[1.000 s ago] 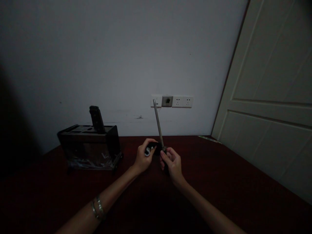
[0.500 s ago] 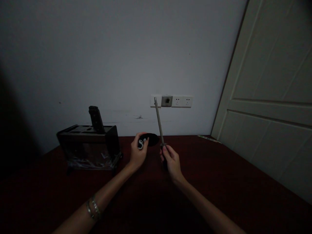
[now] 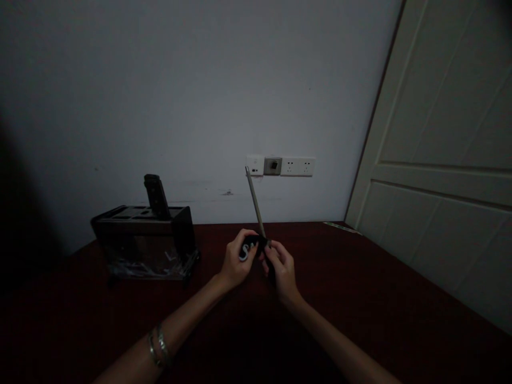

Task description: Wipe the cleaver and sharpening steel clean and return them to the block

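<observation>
My right hand (image 3: 282,268) is closed round the dark handle of a honing steel (image 3: 255,201), whose thin metal rod tilts up and a little to the left. My left hand (image 3: 237,262) pinches a small black piece with white lettering (image 3: 248,248), perhaps cloth; its kind is hard to tell in the dim light. That black piece meets the base of the rod, just above my right hand. Part of it is hidden behind my fingers.
On the dark red table (image 3: 340,282), a black knife block (image 3: 140,245) with clear sides stands at left, a black handle (image 3: 157,196) sticking up from it. Behind are the wall sockets (image 3: 298,167); a pale panelled door (image 3: 444,160) stands at right.
My left hand has moved right and slightly down, bringing the black piece against the rod's base. The rod tip has shifted left and slightly down; my right hand has hardly moved.
</observation>
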A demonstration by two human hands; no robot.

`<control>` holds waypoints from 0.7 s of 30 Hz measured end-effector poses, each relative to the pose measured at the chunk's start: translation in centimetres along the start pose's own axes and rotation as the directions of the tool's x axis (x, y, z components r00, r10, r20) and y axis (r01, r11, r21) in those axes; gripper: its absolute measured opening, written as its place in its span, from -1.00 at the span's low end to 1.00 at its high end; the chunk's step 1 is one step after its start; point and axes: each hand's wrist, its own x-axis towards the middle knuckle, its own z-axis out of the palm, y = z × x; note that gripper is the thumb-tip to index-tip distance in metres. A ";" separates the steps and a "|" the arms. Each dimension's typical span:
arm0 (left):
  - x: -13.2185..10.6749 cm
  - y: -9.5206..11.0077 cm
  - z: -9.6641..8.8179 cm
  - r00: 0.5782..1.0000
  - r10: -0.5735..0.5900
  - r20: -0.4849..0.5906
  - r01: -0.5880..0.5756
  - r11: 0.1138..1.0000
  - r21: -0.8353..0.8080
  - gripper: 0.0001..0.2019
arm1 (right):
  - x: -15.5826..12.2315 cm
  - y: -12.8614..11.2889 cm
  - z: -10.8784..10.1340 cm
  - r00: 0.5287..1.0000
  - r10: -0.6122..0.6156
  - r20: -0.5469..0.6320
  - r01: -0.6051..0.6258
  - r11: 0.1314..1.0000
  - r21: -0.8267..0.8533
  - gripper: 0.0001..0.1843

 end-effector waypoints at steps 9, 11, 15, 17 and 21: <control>0.8 -2.4 0.4 0.953 -0.240 -0.187 0.212 0.965 -0.157 -0.82 | 0.5 -0.3 -0.4 1.000 0.001 -0.030 0.001 0.998 0.059 -0.68; 1.0 -3.1 0.3 0.904 -0.276 -0.326 0.223 0.956 -0.191 -0.81 | 0.6 -0.4 -0.3 0.999 0.006 -0.034 -0.004 0.998 0.063 -0.69; 1.2 -2.7 0.0 0.885 -0.227 -0.408 0.194 0.974 -0.120 -0.82 | 0.5 -0.2 0.0 0.998 0.039 -0.047 -0.036 0.996 0.077 -0.68; 0.9 -1.8 0.0 0.923 -0.130 -0.363 0.125 0.992 -0.038 -0.84 | 0.4 -0.1 0.2 0.998 0.040 -0.045 -0.036 0.997 0.068 -0.68; 0.0 0.0 0.1 0.974 0.206 -0.098 -0.197 0.976 0.093 -0.79 | 0.3 0.1 0.4 1.000 -0.003 -0.028 0.004 0.999 0.049 -0.71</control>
